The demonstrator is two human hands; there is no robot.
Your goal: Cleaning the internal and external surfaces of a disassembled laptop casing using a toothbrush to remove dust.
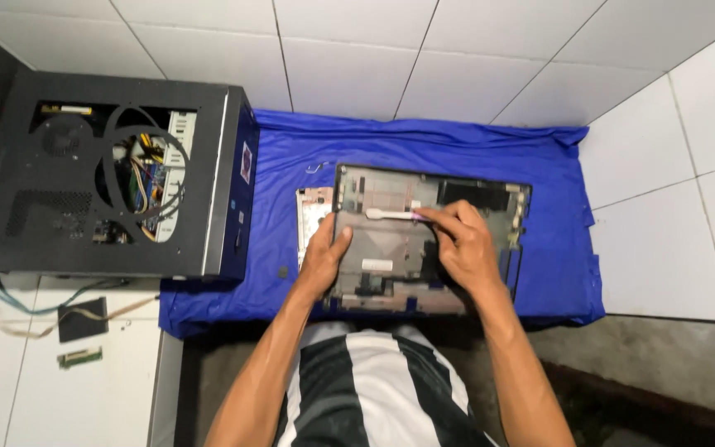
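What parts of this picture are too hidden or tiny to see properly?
Head view only:
- Part of the opened laptop base: covered by the left hand and right hand.
- Tip of the thin white tool: too small to identify.
- Inside the black computer case: wires too small and dark.
- Small parts on the floor: too tiny.

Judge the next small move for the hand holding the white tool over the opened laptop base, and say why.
Probably sweep the white tool leftward: the right hand pinches its end over the laptop base, while the left hand steadies the left edge.
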